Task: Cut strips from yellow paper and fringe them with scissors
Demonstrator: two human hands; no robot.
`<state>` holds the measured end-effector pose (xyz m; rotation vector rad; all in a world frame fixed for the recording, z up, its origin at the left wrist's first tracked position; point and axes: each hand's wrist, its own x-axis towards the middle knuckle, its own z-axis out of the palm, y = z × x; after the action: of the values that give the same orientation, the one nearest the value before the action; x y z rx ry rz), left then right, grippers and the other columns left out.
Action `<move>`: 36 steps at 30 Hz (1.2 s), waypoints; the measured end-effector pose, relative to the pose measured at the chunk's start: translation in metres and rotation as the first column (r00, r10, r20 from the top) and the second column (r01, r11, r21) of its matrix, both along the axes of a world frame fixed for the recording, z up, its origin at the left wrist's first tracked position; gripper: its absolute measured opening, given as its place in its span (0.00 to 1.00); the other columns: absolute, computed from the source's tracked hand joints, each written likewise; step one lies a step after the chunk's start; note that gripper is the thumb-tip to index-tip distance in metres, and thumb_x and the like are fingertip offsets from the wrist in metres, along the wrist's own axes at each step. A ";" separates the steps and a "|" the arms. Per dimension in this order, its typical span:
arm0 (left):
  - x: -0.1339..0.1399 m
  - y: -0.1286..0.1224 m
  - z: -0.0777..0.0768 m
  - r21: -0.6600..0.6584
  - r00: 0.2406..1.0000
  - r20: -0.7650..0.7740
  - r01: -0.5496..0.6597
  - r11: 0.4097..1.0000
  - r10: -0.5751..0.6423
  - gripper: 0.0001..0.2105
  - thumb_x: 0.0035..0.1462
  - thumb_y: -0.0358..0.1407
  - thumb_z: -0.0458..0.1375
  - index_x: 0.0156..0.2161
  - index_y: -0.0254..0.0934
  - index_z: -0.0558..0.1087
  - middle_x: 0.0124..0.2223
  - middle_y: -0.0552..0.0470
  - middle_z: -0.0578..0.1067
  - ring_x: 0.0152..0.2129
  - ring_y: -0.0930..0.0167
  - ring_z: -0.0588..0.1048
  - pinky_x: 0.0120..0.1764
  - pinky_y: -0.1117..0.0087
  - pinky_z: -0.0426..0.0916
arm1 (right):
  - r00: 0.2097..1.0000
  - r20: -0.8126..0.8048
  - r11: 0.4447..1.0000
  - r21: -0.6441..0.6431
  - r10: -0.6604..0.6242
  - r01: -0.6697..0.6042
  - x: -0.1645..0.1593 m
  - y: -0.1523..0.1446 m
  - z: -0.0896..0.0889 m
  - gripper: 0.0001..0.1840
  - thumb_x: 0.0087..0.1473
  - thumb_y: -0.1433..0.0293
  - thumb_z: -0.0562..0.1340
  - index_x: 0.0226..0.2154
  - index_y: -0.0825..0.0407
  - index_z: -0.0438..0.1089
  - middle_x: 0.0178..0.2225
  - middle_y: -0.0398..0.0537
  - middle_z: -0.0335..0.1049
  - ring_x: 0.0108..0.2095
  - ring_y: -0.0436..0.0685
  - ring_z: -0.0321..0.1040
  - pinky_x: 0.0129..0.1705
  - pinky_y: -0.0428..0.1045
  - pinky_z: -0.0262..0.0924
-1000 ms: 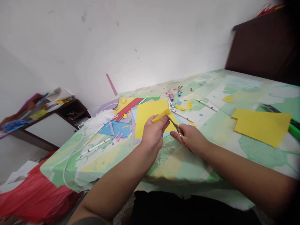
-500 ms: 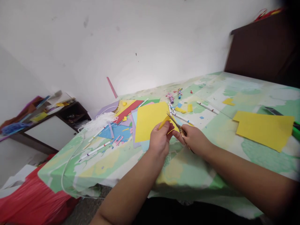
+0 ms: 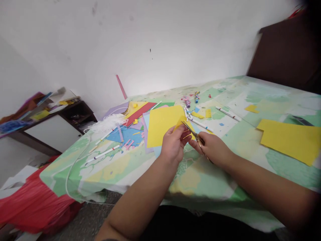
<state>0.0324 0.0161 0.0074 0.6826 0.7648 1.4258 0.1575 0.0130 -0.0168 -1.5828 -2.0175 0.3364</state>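
In the middle of the view my left hand pinches a small piece of yellow paper between thumb and fingers. My right hand grips a pair of scissors by the handles. Their blades point up and left and lie against the edge of the small piece; whether they are fully closed is hard to make out. Behind my left hand a large yellow sheet lies on top of light blue and purple sheets. A cut yellow sheet is on the table to the right.
A patterned cloth covers the table. White markers, paper scraps and small rolled paper figures lie about. White string is heaped at left. A cutter lies far right. A red plastic bag is below left.
The small yellow piece now stands up more visibly above my left fingers, with the scissor blades against it. The view has shifted slightly, and both hands keep their holds.
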 end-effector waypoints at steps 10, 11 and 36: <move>0.000 -0.002 0.004 0.032 0.996 -0.088 -0.014 0.999 0.017 0.06 0.41 0.32 0.60 0.26 0.33 0.67 0.22 0.57 0.67 0.20 0.79 0.67 0.26 0.76 0.61 | 1.000 -0.003 1.000 -0.006 0.015 -0.015 0.000 0.000 0.001 0.24 0.48 0.47 0.50 0.19 0.49 0.50 0.17 0.41 0.58 0.19 0.50 0.51 0.22 0.46 0.44; 0.000 -0.001 0.004 0.032 0.995 -0.095 -0.021 0.999 0.024 0.06 0.41 0.31 0.60 0.26 0.33 0.67 0.23 0.57 0.67 0.20 0.79 0.67 0.26 0.75 0.61 | 1.000 0.006 1.000 -0.007 0.016 -0.016 0.000 0.000 0.001 0.24 0.48 0.47 0.50 0.19 0.49 0.50 0.17 0.41 0.58 0.19 0.50 0.51 0.22 0.46 0.44; -0.004 0.002 0.000 0.081 0.958 -0.285 0.025 0.996 -0.001 0.04 0.40 0.32 0.59 0.24 0.35 0.67 0.19 0.58 0.64 0.18 0.78 0.64 0.24 0.75 0.59 | 0.999 -0.013 0.999 -0.034 0.030 -0.030 0.001 -0.004 0.004 0.22 0.49 0.49 0.50 0.19 0.49 0.50 0.18 0.41 0.57 0.20 0.50 0.51 0.22 0.46 0.44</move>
<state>0.0287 0.0181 0.0071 0.9715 0.9252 1.3689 0.1584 0.0087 -0.0130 -1.5681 -2.0378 0.3929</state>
